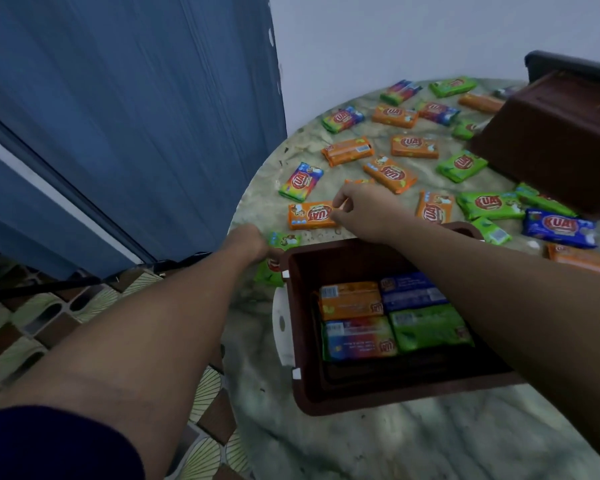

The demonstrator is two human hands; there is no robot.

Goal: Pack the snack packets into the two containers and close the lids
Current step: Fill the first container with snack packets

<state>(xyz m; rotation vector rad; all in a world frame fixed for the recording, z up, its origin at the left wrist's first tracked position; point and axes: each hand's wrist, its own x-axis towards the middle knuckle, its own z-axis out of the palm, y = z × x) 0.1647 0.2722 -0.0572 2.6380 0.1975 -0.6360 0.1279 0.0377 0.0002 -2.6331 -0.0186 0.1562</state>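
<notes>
Brown container (302, 341) partly behind right arm, right hand (364, 211) pinching orange packet (310, 215), left hand (248, 242) grip unclear.

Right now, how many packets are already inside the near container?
4 visible in the near container: an orange packet far left, a blue packet far right, a rainbow packet near left, a green packet near right. The right forearm and the top layer may hide others.
</notes>
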